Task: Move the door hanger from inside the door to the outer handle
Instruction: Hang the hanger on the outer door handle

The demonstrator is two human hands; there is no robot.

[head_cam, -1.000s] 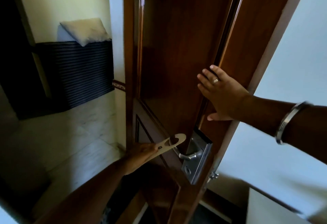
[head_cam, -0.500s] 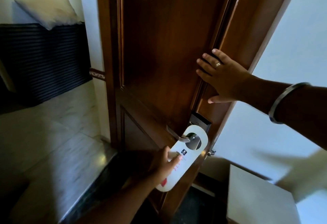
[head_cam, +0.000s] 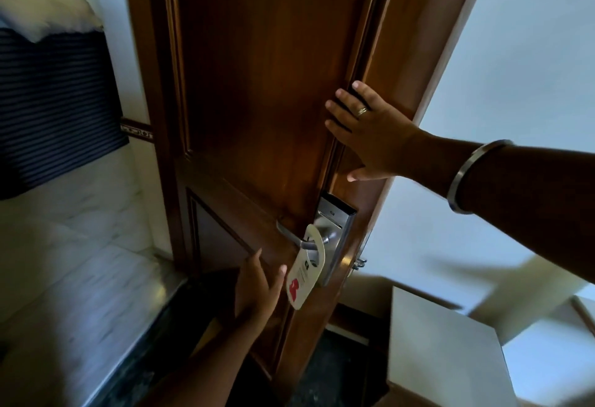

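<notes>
Hanging from the lever handle (head_cam: pixel 291 237) of the wooden door (head_cam: pixel 257 84), the door hanger (head_cam: pixel 306 268) was what I watched most closely through the head camera. Its cut-out loop sat over the lever, close to the steel lock plate (head_cam: pixel 335 233), and the card dangled below the handle, tilted with its lower end swung away from the door face. I saw the left hand (head_cam: pixel 257 287) just left of and slightly below the handle, fingers spread apart and gripping nothing. Its fingertips (head_cam: pixel 282 270) lay just beside the card's left edge; whether they touched it I could not tell. The thumb pointed up toward the lever without reaching it.

I noted the right hand (head_cam: pixel 370 133) well above the handle, pressed flat against the door near its right edge, fingers splayed and holding nothing. It wore a ring (head_cam: pixel 362 111) on one finger and a metal bangle (head_cam: pixel 470 175) on the wrist.

On the card I made out a small dark square logo near the middle, a few lines of fine print beneath it, and a red mark at the lower end. None of that writing was sharp enough for me to read, and I could pick out no brand name. The lock plate above the handle carried a dark panel at its top, also without legible text.
</notes>
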